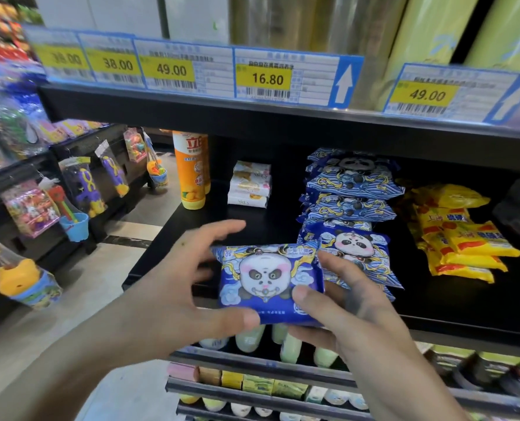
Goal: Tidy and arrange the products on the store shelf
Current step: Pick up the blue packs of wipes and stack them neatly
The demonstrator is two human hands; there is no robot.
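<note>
A blue panda-print packet point(267, 281) is held in front of the black shelf point(173, 238), just off its front edge. My right hand point(340, 311) grips its right side, thumb on the front and fingers behind. My left hand point(179, 287) has its thumb on the packet's lower left corner, its fingers spread and straight behind the left edge. Right of the packet, a row of the same panda packets point(349, 208) runs from the shelf front to the back, overlapping and uneven.
An orange detergent bottle point(191, 171) and stacked white soap boxes point(249, 185) stand at the back left. Yellow packets point(459, 238) lie in a loose pile at the right. Price labels point(264, 79) line the shelf above. Toys hang on a rack at left. Lower shelves hold bottles and small boxes.
</note>
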